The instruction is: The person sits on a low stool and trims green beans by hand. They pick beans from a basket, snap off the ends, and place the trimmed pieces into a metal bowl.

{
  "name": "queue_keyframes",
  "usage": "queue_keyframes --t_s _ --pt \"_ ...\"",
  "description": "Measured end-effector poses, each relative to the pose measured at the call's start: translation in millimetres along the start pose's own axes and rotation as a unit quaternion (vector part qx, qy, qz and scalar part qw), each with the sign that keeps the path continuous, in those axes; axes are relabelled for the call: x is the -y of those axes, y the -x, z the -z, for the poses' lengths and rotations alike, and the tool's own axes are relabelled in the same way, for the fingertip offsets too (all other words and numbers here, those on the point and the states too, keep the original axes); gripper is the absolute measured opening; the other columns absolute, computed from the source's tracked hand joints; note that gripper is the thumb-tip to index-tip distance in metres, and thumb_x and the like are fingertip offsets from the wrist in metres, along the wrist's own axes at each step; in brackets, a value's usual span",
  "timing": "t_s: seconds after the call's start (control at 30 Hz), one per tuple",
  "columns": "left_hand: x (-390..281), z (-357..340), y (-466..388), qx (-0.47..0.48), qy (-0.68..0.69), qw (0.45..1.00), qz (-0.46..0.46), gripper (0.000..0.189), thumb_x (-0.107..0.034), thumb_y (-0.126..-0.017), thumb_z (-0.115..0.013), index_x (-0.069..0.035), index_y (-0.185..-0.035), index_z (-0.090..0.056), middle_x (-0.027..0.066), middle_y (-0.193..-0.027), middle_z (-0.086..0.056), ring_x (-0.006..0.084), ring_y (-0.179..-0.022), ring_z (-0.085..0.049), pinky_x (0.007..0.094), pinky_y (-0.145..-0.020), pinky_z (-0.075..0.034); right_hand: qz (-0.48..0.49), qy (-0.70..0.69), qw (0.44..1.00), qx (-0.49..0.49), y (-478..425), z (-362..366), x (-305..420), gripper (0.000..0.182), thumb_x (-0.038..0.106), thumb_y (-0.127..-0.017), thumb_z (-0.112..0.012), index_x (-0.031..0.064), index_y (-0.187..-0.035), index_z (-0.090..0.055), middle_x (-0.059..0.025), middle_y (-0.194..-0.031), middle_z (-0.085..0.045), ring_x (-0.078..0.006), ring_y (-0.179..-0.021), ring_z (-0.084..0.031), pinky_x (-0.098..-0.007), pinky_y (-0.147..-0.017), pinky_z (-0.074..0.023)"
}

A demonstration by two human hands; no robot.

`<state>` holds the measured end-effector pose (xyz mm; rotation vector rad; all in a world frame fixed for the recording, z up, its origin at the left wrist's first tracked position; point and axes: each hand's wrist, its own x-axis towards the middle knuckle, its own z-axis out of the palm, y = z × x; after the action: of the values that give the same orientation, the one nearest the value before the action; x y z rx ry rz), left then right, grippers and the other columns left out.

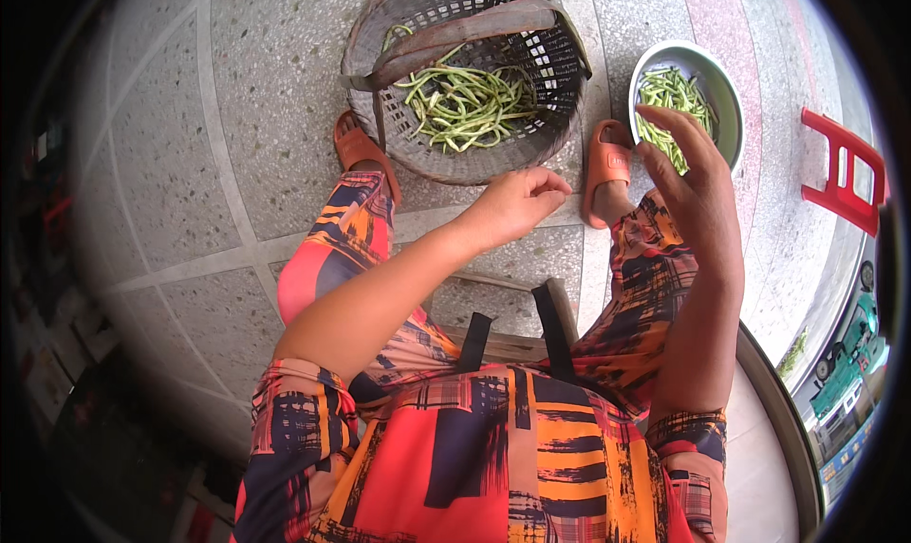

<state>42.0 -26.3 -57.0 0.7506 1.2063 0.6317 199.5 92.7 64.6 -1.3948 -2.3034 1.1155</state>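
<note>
Before me on the floor stands a dark woven basket [466, 172] with a broad handle; a tangle of long green beans [466, 105] lies in it. To its right is a round metal basin [733, 134] holding short bean pieces [672, 91]. My left hand [523, 201] is just below the basket's near rim, fingers curled with the thumb near the index finger; whether a small thing is between them cannot be told. My right hand [690, 162] hangs over the basin's near left side, thumb and fingers spread, with nothing seen between them.
Orange slippers [608, 166] on my feet stand either side of the basket's near part. A red plastic stool [847, 169] is at the right. The floor is speckled terrazzo [263, 116]. A wooden seat frame [559, 308] shows between my legs, and a teal vehicle [854, 365] is at far right.
</note>
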Motion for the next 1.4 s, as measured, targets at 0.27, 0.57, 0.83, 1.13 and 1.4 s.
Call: queue_keyframes --t_s 0.27,0.57,0.83,1.13,1.4 --pt "90.2 80.8 -102.9 -0.232 -0.252 0.936 0.080 0.024 -0.021 -0.079 -0.054 -0.007 -0.096 -0.063 0.0133 -0.095 -0.064 0.0268 -0.089 -0.061 0.0344 -0.078 -0.047 0.089 0.098 0.973 0.187 3.1 -12.7 -16.7 0.034 0.014 -0.073 -0.064 0.0033 -0.104 -0.056 -0.0118 -0.096 -0.058 -0.0296 -0.090 -0.055 -0.0381 -0.080 -0.0433" --pt "130.3 168.2 -184.3 -0.400 -0.458 0.791 0.071 0.037 -0.011 -0.079 -0.049 -0.019 -0.114 -0.059 0.0105 -0.125 -0.047 0.0299 -0.113 -0.046 0.0375 -0.095 -0.038 0.010 0.091 0.976 0.198 -0.4 5.5 -15.3 0.051 0.005 -0.054 -0.069 0.0031 -0.104 -0.056 -0.0116 -0.099 -0.056 -0.0311 -0.094 -0.055 -0.0410 -0.083 -0.0435" --pt "125.0 177.8 -188.8 -0.335 -0.550 0.755 0.124 0.024 -0.021 -0.079 -0.057 -0.025 -0.101 -0.065 0.0043 -0.114 -0.054 0.0252 -0.106 -0.050 0.0394 -0.090 -0.040 0.019 0.073 0.972 0.222 -4.6 5.3 -17.5 0.049 0.010 -0.056 -0.068 0.0031 -0.103 -0.058 -0.0121 -0.099 -0.057 -0.0322 -0.093 -0.055 -0.0416 -0.081 -0.0440" --pt "55.4 144.4 -121.3 -0.357 -0.485 0.799 0.011 0.017 -0.021 -0.084 -0.056 -0.010 -0.095 -0.062 0.0087 -0.085 -0.061 0.0238 -0.078 -0.060 0.0356 -0.064 -0.047 0.091 0.056 0.978 0.178 7.2 1.2 -4.4 0.038 0.009 -0.067 -0.066 0.0035 -0.103 -0.055 -0.0103 -0.096 -0.056 -0.0281 -0.090 -0.054 -0.0387 -0.079 -0.0421" --pt "-16.4 117.4 -18.1 -0.258 0.326 0.888 0.199 0.019 -0.014 -0.088 -0.054 -0.001 -0.102 -0.056 0.0076 -0.084 -0.059 0.0177 -0.077 -0.060 0.0253 -0.064 -0.051 0.106 0.091 0.983 0.122 14.4 -10.3 -19.4 0.012 0.012 -0.075 -0.058 0.0042 -0.083 -0.058 -0.0111 -0.075 -0.058 -0.0303 -0.075 -0.058 -0.0418 -0.067 -0.0431"
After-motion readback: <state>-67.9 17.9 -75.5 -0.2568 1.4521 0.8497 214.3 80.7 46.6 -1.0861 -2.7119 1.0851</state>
